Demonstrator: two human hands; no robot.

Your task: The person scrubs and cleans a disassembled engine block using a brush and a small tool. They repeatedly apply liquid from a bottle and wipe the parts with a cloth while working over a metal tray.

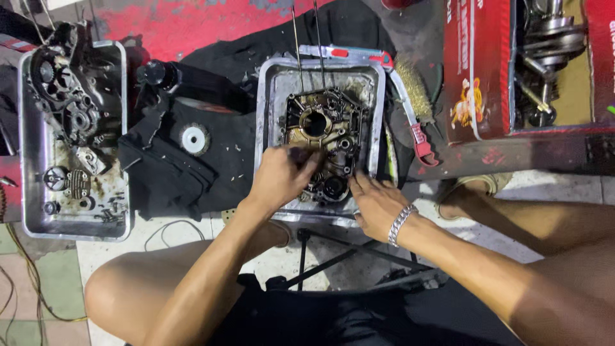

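Left hand (pixel 280 174) sits on the near-left part of the engine crankcase half (pixel 325 138), fingers curled tight around something small and dark; can't tell what it is, the fingers hide it. Right hand (pixel 378 204) at the case's near-right edge, fingers spread and flat, touching the casting, holding nothing that shows. Metal bracelet (pixel 401 224) on that wrist.

Case is oily and grimy, lies flat in a metal tray (pixel 268 109) centre scene. Near part of the case is covered by both hands. Two thin rods (pixel 297 38) rise from the tray's far side, tops cut off by the frame.

Just right of the tray: red-handled tool (pixel 419 138) and wire brush (pixel 415 93). Far right: red cardboard box (pixel 477 70) with a crankshaft (pixel 548 45) inside, partly cut off. Left of the tray: black cloth (pixel 166 166) with a round silver part (pixel 194 138) on it. Far left: second metal tray (pixel 29 211) with another engine case and loose small parts, too cluttered to sort out.

All on the floor: red painted patch far, pale tiles near. Person's bare knees frame the near edge; thin wire (pixel 168 229) lies on the tiles.
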